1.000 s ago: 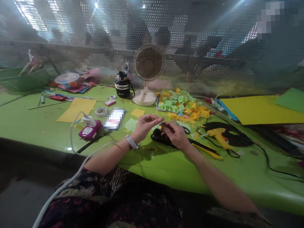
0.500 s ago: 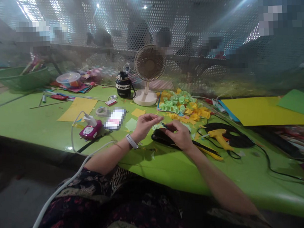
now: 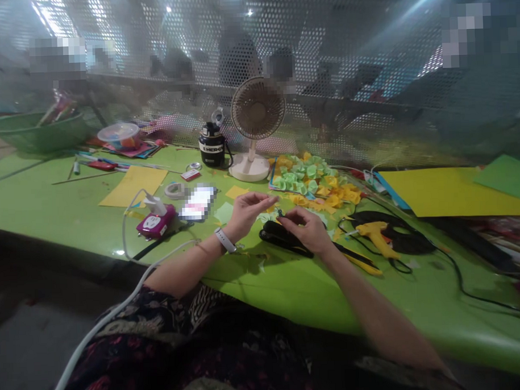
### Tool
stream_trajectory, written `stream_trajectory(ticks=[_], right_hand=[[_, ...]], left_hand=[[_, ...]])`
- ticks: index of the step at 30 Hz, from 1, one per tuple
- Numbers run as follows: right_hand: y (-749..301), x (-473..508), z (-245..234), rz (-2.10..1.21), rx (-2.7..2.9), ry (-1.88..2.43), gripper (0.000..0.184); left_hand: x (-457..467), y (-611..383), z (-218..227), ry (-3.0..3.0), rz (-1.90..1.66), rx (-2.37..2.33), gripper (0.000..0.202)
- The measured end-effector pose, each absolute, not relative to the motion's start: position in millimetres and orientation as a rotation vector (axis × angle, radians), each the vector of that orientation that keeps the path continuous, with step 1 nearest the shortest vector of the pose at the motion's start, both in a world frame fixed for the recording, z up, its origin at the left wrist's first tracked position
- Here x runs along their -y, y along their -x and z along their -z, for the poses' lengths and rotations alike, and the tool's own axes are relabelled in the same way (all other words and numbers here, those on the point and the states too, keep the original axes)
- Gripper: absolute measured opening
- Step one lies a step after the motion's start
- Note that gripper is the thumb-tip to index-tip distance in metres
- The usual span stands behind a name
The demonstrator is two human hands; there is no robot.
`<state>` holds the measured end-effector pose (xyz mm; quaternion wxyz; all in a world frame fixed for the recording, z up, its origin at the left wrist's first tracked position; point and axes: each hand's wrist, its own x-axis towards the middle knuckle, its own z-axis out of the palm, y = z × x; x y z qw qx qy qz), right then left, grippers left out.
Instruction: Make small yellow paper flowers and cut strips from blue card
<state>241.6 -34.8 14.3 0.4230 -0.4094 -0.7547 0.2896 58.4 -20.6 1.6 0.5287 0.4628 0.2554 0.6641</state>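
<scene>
Over the front of the green table, my left hand point(image 3: 249, 213) is closed in a pinch; what its fingertips hold is too small to make out. Facing it, my right hand point(image 3: 307, 228) pinches a small dark object point(image 3: 280, 213) whose kind I cannot tell. The two sets of fingertips are close together. Beneath my right hand lies a black stapler point(image 3: 282, 238), partly hidden by it. A yellow-and-black tool point(image 3: 362, 263) sticks out beyond the right wrist. Pale green paper pieces point(image 3: 223, 212) lie around the hands, and folded green and orange paper shapes point(image 3: 304, 176) are heaped behind them.
A yellow glue gun point(image 3: 376, 236) with a black cord lies at right. A phone point(image 3: 198, 203), a tape roll point(image 3: 175, 190) and a purple power adapter point(image 3: 156, 222) are at left. A fan point(image 3: 257, 110) and a black bottle point(image 3: 211, 148) stand behind. A white cable point(image 3: 119, 309) crosses the left forearm.
My right fingertips have shifted slightly, and the small dark object now shows more upright between the hands. The left hand has barely moved.
</scene>
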Motion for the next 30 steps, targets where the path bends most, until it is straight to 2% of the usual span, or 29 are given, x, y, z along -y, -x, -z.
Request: stream_trajectory(ticks=[8, 18, 30], right_hand=[[-243.3, 33.5, -15.9, -0.67, 1.988, 0.984, 0.042], [-242.7, 35.6, -19.0, -0.669, 1.979, 1.056, 0.051], [-247.7, 31.5, -9.1, -0.337, 1.976, 1.032, 0.044]], left_hand=[[22.1, -59.7, -3.7, -1.073, -1.579, -0.669, 0.032], [22.3, -60.4, -4.6, -1.042, -1.569, -0.679, 0.036], [21.7, -58.3, -4.3, -1.028, -1.543, -0.686, 0.034]])
